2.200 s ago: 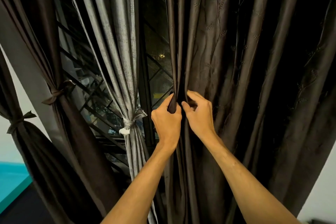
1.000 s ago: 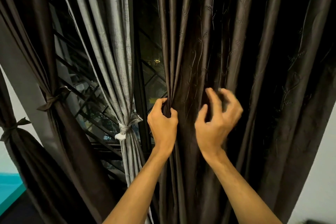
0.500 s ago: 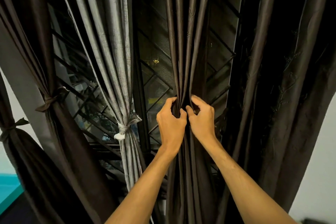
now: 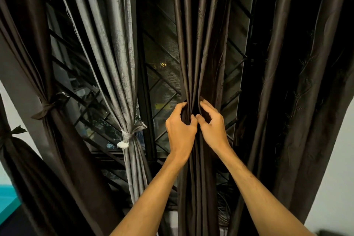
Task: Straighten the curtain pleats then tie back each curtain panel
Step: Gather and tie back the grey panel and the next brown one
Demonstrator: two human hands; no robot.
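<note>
brown fabric panels (image 4: 63, 140) at far left hang knotted at the waist, and beside them a grey curtain (image 4: 118, 63) is cinched by a pale tie (image 4: 127, 137) in front of the window grille (image 4: 162, 90). at centre the left hand (image 4: 180, 128) and right hand (image 4: 212, 126), thumbs nearly touching, both curl round the bunched pleats of a dark brown curtain panel (image 4: 199, 53). more dark curtain (image 4: 298, 101) hangs loose to the right.

From my feed only a sliver of floor (image 4: 19, 224) shows, dark, at 7 o'clock; a teal surface (image 4: 6, 202) borders it at 8 o'clock, mat or bed I cannot tell; a coil of wires (image 4: 223, 210) lies low at 6 o'clock, beside the dark curtain (image 4: 197, 188).
</note>
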